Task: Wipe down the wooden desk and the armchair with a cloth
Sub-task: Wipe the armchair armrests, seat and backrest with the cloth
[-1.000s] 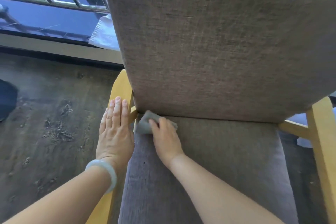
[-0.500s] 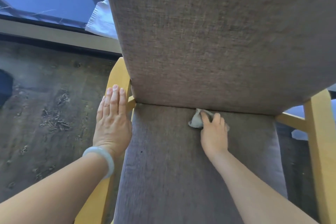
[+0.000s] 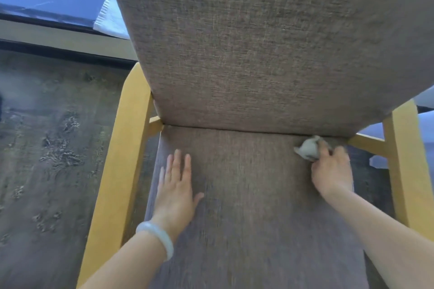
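While your right hand [image 3: 331, 171] clenches the cloth [image 3: 307, 148] at 2 o'clock, in the crease running 9-to-3 on the armchair [image 3: 246, 54] seat, your left hand [image 3: 176, 190] lies flat and released at 8 o'clock, farther from it.

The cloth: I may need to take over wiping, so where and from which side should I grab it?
Probably take the cloth by the bunched end poking out past the right hand, coming from the left over the open seat cushion. The backrest blocks it behind and the hand covers its near side.
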